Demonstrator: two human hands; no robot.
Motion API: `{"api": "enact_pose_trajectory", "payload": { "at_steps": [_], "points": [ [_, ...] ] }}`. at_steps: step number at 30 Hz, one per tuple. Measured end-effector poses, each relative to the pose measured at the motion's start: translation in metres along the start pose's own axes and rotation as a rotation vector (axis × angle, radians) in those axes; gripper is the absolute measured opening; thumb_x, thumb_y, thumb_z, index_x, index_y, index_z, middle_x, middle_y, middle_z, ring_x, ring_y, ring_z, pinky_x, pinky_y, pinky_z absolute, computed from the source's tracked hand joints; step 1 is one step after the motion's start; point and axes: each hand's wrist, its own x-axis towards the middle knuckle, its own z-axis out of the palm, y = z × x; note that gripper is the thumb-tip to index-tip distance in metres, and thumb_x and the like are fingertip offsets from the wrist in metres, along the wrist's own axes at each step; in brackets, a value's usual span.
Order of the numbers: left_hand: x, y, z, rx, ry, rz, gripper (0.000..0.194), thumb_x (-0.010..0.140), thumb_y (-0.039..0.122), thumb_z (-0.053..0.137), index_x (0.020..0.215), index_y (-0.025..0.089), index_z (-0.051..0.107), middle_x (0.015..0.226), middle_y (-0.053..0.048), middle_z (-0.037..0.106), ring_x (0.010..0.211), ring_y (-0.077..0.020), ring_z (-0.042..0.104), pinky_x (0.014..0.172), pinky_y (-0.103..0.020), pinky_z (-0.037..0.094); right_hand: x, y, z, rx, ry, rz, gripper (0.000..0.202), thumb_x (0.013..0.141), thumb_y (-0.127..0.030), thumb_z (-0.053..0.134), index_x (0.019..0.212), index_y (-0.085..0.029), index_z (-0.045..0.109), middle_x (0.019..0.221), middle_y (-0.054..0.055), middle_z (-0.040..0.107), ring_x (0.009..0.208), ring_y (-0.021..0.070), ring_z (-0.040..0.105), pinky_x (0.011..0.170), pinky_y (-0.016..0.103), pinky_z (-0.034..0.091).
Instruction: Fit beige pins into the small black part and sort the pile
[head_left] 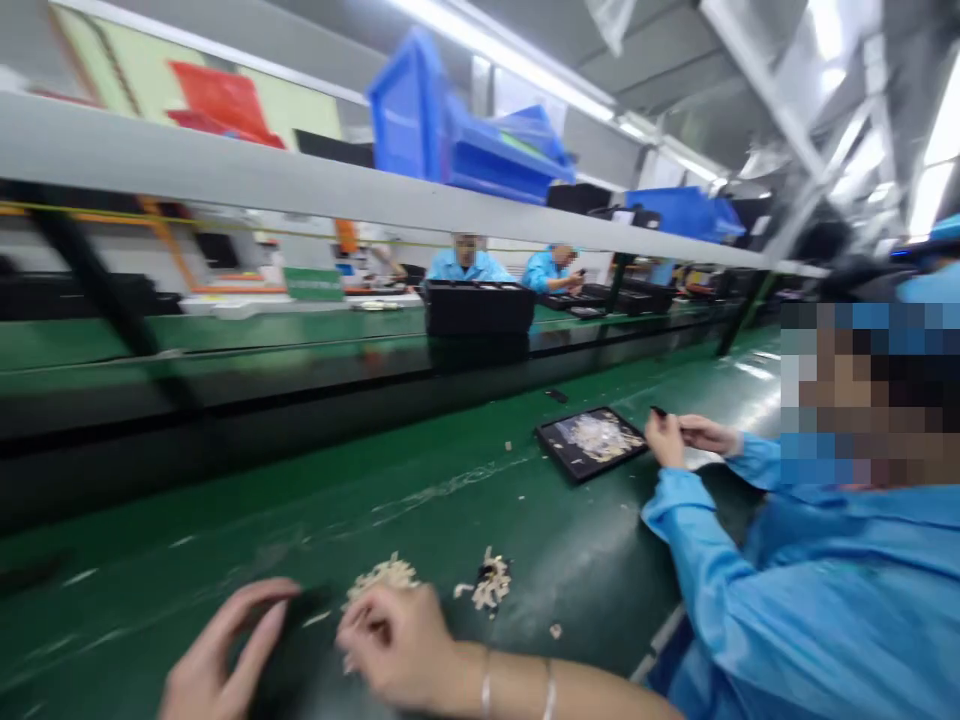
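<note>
My left hand [232,650] is low over the green tabletop [315,520], thumb and fingers curved with a gap between them and nothing visible held. To its right, my right hand [397,640] has its fingers curled together at the near edge of a pile of small cream pieces [386,572]; whatever is in its fingertips is too small to make out. A second, smaller pile of cream and black pieces [492,582] lies right of my right hand. Two thin bands circle my right wrist.
A black tray [592,445] of pale pieces stands beside a blue-sleeved person's hands [679,435] on the right. A dark raised ledge [225,430] runs behind the tabletop. Overhead, a shelf [300,180] carries blue bins [480,150]. Other people sit across the bench.
</note>
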Motion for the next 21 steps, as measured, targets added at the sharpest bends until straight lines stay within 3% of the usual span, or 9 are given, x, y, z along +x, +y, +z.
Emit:
{"api": "enact_pose_trajectory", "payload": {
  "at_steps": [3, 5, 7, 11, 16, 21],
  "points": [
    [-0.012, 0.02, 0.004, -0.191, -0.018, 0.03, 0.029, 0.082, 0.044, 0.047, 0.089, 0.017, 0.056, 0.094, -0.007, 0.06, 0.094, -0.0242, 0.055, 0.082, -0.033, 0.044, 0.007, 0.012, -0.004, 0.105, -0.013, 0.048, 0.016, 0.082, -0.038, 0.049, 0.076, -0.024, 0.054, 0.054, -0.007, 0.055, 0.049, 0.0114, 0.054, 0.052, 0.023, 0.043],
    [-0.014, 0.028, 0.011, -0.326, -0.055, 0.045, 0.025, 0.085, 0.038, 0.045, 0.088, 0.015, 0.054, 0.093, -0.009, 0.058, 0.093, -0.0226, 0.054, 0.08, -0.031, 0.044, 0.011, 0.018, -0.006, 0.145, -0.061, 0.068, 0.013, 0.081, -0.04, 0.051, 0.076, -0.028, 0.051, 0.05, -0.011, 0.054, 0.044, 0.0111, 0.048, 0.047, 0.022, 0.039],
    [-0.013, 0.033, 0.017, -0.401, -0.089, 0.049, 0.022, 0.084, 0.035, 0.048, 0.091, 0.015, 0.052, 0.095, -0.009, 0.056, 0.091, -0.0205, 0.053, 0.076, -0.029, 0.043, 0.014, 0.023, -0.008, 0.162, -0.119, 0.079, 0.014, 0.083, -0.04, 0.051, 0.077, -0.026, 0.051, 0.049, -0.007, 0.055, 0.039, 0.0111, 0.043, 0.041, 0.022, 0.033],
    [-0.013, 0.039, 0.021, -0.406, -0.109, 0.08, 0.013, 0.079, 0.027, 0.056, 0.083, 0.015, 0.052, 0.094, -0.007, 0.055, 0.087, -0.0176, 0.052, 0.071, -0.026, 0.04, 0.013, 0.025, -0.009, 0.128, -0.185, 0.09, 0.016, 0.084, -0.039, 0.051, 0.079, -0.025, 0.052, 0.049, -0.002, 0.054, 0.037, 0.0113, 0.038, 0.039, 0.024, 0.027],
    [-0.015, 0.042, 0.02, -0.406, -0.127, 0.106, 0.008, 0.078, 0.017, 0.056, 0.072, 0.015, 0.051, 0.091, -0.006, 0.055, 0.084, -0.0156, 0.051, 0.067, -0.024, 0.039, 0.009, 0.022, -0.009, 0.039, -0.198, 0.075, 0.017, 0.085, -0.04, 0.051, 0.086, -0.023, 0.053, 0.051, -0.001, 0.055, 0.042, 0.0134, 0.045, 0.042, 0.026, 0.032],
    [-0.013, 0.042, 0.02, -0.437, -0.143, 0.089, 0.006, 0.079, 0.017, 0.055, 0.074, 0.015, 0.052, 0.092, -0.006, 0.054, 0.083, -0.015, 0.051, 0.068, -0.024, 0.04, 0.008, 0.019, -0.009, -0.076, -0.177, 0.037, 0.018, 0.088, -0.037, 0.047, 0.089, -0.02, 0.052, 0.053, -0.003, 0.055, 0.045, 0.0121, 0.047, 0.045, 0.024, 0.035]
  ]
}}
